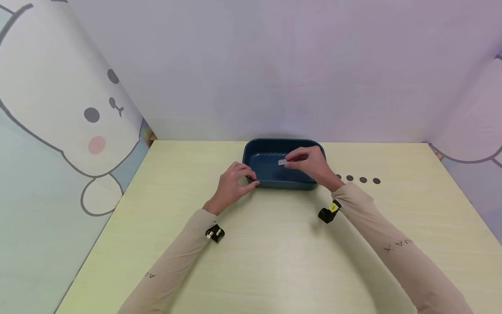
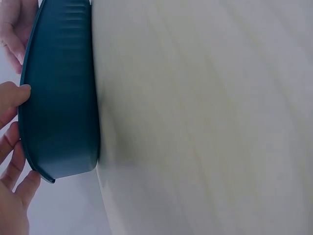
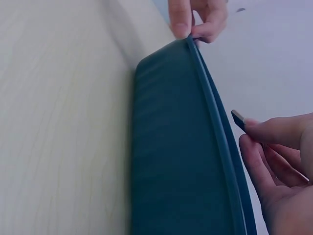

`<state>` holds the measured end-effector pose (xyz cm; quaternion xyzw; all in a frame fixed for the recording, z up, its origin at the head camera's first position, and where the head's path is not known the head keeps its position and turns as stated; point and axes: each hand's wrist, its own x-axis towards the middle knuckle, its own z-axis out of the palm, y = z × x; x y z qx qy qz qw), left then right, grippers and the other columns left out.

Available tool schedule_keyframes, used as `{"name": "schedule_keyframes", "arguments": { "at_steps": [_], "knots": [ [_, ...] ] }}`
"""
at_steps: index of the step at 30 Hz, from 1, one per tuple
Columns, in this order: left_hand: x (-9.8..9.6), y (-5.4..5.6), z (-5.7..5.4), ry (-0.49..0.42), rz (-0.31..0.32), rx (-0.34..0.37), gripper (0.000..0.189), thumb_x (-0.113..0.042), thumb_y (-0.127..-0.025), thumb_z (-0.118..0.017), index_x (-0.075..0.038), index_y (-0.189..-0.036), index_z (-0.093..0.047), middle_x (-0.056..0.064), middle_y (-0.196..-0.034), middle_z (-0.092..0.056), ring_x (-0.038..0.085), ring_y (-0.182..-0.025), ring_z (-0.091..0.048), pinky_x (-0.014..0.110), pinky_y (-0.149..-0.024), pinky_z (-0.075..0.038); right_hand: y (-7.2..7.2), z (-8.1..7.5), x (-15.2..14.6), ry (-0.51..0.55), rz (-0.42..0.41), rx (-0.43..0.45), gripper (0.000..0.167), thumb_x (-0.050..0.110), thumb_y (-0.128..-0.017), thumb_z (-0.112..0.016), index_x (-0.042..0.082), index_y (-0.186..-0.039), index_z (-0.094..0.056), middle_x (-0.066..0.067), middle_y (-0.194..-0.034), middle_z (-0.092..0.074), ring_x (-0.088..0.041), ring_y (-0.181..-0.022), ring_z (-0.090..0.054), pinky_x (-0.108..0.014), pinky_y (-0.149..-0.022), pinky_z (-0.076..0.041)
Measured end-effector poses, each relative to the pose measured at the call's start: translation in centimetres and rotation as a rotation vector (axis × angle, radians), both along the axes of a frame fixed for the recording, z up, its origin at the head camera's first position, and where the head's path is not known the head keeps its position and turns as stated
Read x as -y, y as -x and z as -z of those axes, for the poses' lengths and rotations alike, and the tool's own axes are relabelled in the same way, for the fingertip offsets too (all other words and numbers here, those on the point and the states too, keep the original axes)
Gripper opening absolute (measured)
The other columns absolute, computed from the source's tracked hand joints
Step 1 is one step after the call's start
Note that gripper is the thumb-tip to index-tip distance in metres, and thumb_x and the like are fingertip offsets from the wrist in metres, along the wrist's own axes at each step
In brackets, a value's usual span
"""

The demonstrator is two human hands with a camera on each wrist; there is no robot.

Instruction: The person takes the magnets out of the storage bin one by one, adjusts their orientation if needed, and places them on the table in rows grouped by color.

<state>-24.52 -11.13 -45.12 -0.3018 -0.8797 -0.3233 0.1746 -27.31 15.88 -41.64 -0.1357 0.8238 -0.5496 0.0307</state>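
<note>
Dark blue, the bin (image 1: 284, 185) stands at my 12 o'clock in the head view; my left grip (image 1: 233, 183) pinches its rim at 8 o'clock. My right grip (image 1: 311, 165) pinches 1 small grey piece (image 1: 282, 162) over the bin's opening. I judge that piece light and stiff, small enough to slip, best held by its edges. 4 dark discs (image 1: 363, 179) lie on the pale surface (image 1: 274, 244) at the bin's 3 o'clock. A plain backdrop (image 1: 274, 65) rises at 12, cartoon panels (image 1: 59, 131) at 10 and 2.

In the left wrist view, my thumb (image 2: 22, 93) presses the outer rim. The bin looks like smooth, stiff plastic, probably light; its lip should suit holding.

In the right wrist view, the piece juts from my fingertips, apart from the rim.
</note>
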Motion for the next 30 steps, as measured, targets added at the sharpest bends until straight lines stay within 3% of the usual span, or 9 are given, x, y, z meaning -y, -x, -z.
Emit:
{"name": "schedule_keyframes", "arguments": {
  "at_steps": [14,23,30],
  "knots": [
    [-0.1,0.0,-0.1,-0.015,0.013,-0.016,0.011,-0.022,-0.079,-0.078,-0.016,-0.081,-0.069,-0.002,-0.093,-0.063,0.014,-0.091,-0.052,0.033,-0.07,-0.05,-2.5,-1.7,-2.6,0.163,0.055,0.074,0.031,0.015,-0.077,-0.079,-0.001,-0.101,-0.071,-0.004,-0.097,-0.068,-0.018,-0.083,-0.066,-0.026,-0.074,-0.052],
    [0.0,0.2,0.0,-0.003,0.011,-0.024,0.011,-0.023,-0.079,-0.077,-0.017,-0.081,-0.069,-0.002,-0.093,-0.063,0.013,-0.09,-0.052,0.029,-0.071,-0.049,-4.0,-1.8,-4.3,0.2,0.032,0.085,0.032,0.016,-0.08,-0.077,-0.001,-0.106,-0.069,-0.001,-0.101,-0.069,-0.015,-0.093,-0.063,-0.027,-0.078,-0.052],
    [0.0,0.0,0.1,-0.013,0.004,-0.024,0.012,-0.024,-0.079,-0.078,-0.017,-0.08,-0.069,-0.002,-0.092,-0.064,0.014,-0.091,-0.053,0.03,-0.07,-0.049,-5.0,-2.1,-5.5,0.276,0.054,0.128,0.028,0.011,-0.08,-0.076,0.0,-0.105,-0.07,-0.001,-0.101,-0.069,-0.015,-0.092,-0.063,-0.025,-0.079,-0.051]
  ]
}}
